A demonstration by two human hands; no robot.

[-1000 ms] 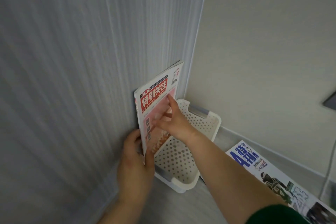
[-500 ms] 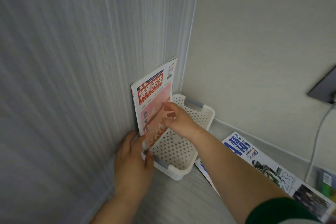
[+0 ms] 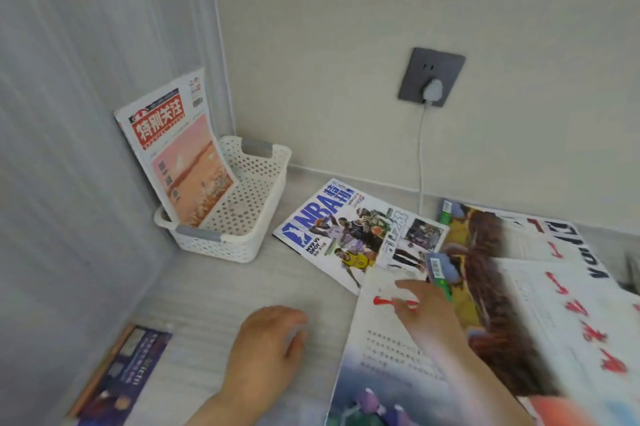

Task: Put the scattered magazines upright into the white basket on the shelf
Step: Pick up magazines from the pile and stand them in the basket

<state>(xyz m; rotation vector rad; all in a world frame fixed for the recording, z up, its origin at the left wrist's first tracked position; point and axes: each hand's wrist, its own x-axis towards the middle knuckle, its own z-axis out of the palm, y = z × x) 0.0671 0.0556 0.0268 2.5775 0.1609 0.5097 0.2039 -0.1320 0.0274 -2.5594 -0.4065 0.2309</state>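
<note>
Left hand (image 3: 266,342) off red magazine (image 3: 180,155), loosely curled; right hand (image 3: 426,308) outstretched

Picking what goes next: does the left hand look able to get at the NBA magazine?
Probably yes. The left hand holds nothing, and only bare shelf lies between it and the NBA magazine; just its right end is overlapped.

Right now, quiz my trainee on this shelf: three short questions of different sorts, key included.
1. True or false: the red magazine stands in the basket.
2. The NBA magazine lies: A in the basket; B flat on the shelf; C upright against the wall.
3. Which hand touches the white magazine?
Key: 1 true; 2 B; 3 the right hand.
</note>
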